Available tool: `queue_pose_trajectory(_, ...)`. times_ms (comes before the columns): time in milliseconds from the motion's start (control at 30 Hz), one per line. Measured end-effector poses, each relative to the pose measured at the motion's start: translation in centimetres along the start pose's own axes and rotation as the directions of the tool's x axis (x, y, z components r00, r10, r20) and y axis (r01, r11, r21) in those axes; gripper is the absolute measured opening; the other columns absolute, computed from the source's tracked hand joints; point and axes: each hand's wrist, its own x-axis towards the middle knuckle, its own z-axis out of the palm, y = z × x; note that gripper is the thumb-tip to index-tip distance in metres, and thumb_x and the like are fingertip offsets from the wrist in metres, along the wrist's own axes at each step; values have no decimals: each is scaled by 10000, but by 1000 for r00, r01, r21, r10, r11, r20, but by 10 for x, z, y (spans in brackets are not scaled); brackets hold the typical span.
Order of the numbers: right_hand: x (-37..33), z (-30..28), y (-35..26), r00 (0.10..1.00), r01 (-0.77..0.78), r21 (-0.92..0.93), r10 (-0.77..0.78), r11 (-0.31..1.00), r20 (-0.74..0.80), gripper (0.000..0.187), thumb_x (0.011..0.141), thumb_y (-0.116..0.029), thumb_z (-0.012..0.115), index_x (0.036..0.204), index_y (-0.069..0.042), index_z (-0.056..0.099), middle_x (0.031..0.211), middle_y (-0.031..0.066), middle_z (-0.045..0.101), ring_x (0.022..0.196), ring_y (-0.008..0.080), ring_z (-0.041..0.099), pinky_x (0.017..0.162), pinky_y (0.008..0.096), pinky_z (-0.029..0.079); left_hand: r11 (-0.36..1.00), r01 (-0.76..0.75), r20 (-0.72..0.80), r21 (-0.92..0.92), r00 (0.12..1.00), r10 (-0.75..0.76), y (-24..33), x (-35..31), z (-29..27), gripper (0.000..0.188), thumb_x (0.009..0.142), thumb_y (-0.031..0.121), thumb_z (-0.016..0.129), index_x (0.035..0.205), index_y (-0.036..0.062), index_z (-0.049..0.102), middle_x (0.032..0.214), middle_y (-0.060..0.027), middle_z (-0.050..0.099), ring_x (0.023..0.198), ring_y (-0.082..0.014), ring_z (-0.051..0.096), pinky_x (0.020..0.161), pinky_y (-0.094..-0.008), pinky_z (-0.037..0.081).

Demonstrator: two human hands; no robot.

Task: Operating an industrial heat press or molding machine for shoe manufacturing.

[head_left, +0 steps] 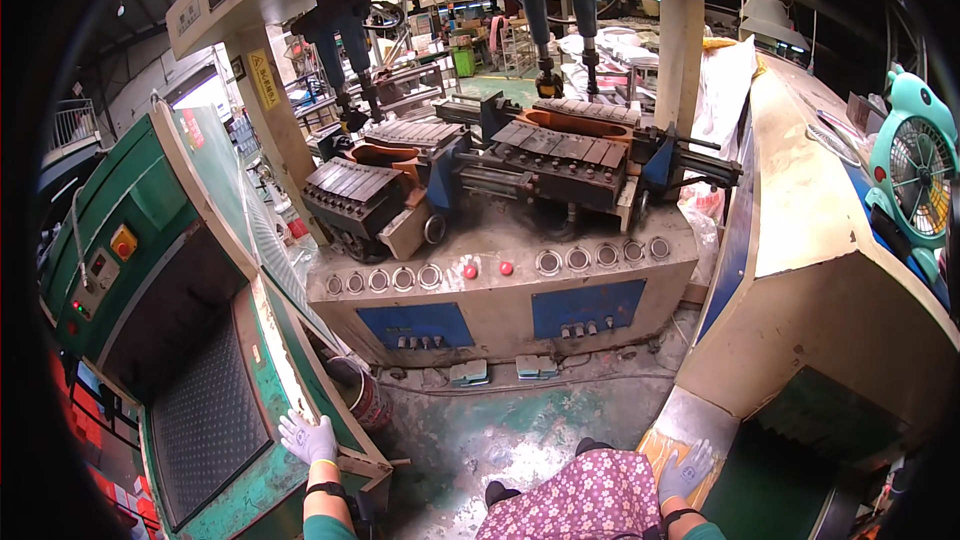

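Note:
My left hand (pixel 309 438), in a pale grey glove, lies with its fingers spread on the edge of the green machine (pixel 200 506). On the other side, my right hand (pixel 686 470), gloved alike, is flat and open on the worn, yellowish end (pixel 660 446) of the beige machine. Neither holds anything. Ahead stands a two-station press (pixel 500 323). Brown shoe-shaped pieces sit between its rows of metal plates, one at the left station (pixel 385 156) and one at the right station (pixel 575 124).
Dark spindles (pixel 590 58) hang above the stations. Red buttons (pixel 506 268) and several gauges line the press front. Two foot pedals (pixel 537 368) lie on the floor by a cable. A bucket (pixel 362 395) stands beside the green machine. A turquoise fan (pixel 915 165) is at the right.

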Motion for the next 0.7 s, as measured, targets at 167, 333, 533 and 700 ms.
queue_pose_trajectory(167,1,0,0,1000,-4,7,4,1000,2,749,987,-407,503,1582,5,311,1671,174,278,1559,327,217,1286,480,110,1000,1,8,5,1000,-1,0,0,0,905,881,475,648,1621,105,281,1705,-157,207,1581,-322,172,1279,-486,130)
queue_pose_trajectory(333,0,0,-1,1000,0,-4,0,1000,-13,752,989,-408,502,1583,9,309,1672,176,276,1558,327,218,1286,481,111,1000,-4,-27,18,1000,4,-4,3,5,919,871,505,659,1616,110,292,1695,-158,243,1571,-322,204,1270,-492,162)
queue_pose_trajectory(533,0,-1,-3,1000,-11,7,11,1000,-8,749,992,-411,498,1583,8,310,1672,174,280,1561,323,216,1287,478,110,1000,1,-21,22,1000,-1,-3,3,3,916,873,501,658,1615,108,294,1695,-154,243,1571,-321,204,1269,-489,165)
queue_pose_trajectory(700,0,-3,-3,1000,-12,0,12,1000,-11,741,996,-414,487,1584,3,313,1674,169,279,1563,318,215,1288,476,105,1000,-1,-10,12,1000,1,-1,2,3,907,874,484,653,1616,106,292,1700,-156,228,1575,-322,192,1273,-486,150)
